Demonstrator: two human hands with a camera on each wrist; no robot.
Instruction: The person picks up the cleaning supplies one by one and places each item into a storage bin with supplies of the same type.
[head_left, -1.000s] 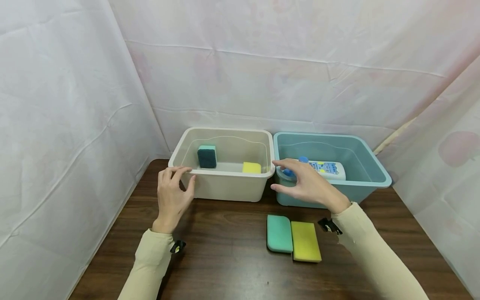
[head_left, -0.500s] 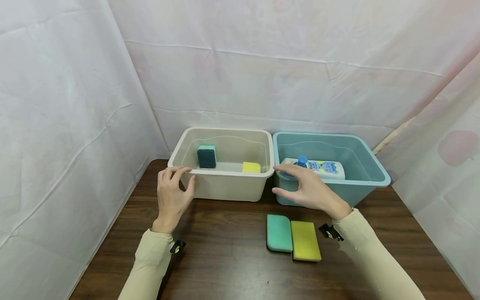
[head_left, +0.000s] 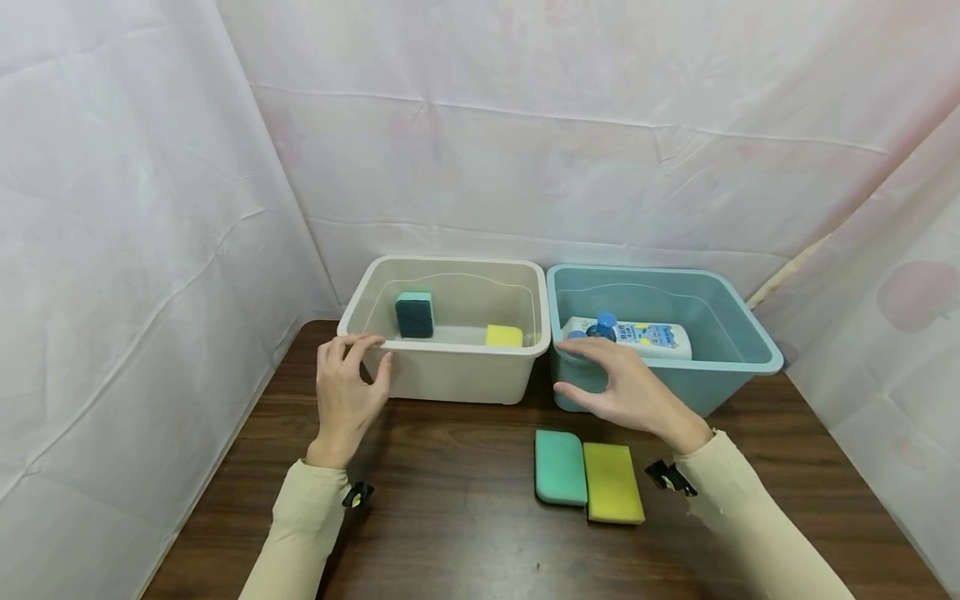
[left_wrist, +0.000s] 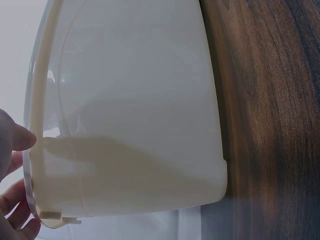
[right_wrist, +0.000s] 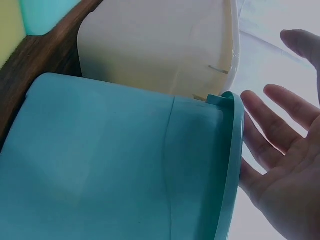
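My left hand (head_left: 345, 404) rests its fingertips on the front rim of a beige bin (head_left: 450, 373), near the left corner; the thumb hangs in front of the wall. Inside that bin stand a green sponge with a dark scouring side (head_left: 415, 318) and a yellow sponge (head_left: 504, 336). My right hand (head_left: 633, 387) is at the left front rim of a blue-green bin (head_left: 697, 382), thumb and fingers spread apart, holding nothing. In the right wrist view its fingers (right_wrist: 270, 120) lie beside the rim. A white bottle with a blue cap (head_left: 652, 337) lies in this bin, partly hidden.
On the dark wooden table (head_left: 450, 500), a green sponge (head_left: 560, 468) and a yellow sponge (head_left: 613, 483) lie flat side by side, in front of the blue-green bin. Behind both bins hangs a pale curtain (head_left: 480, 167), which also covers the left and right sides.
The right hand has drawn back a little toward me and to the right, uncovering more of the bottle. The left hand stays in place on the beige bin's rim.
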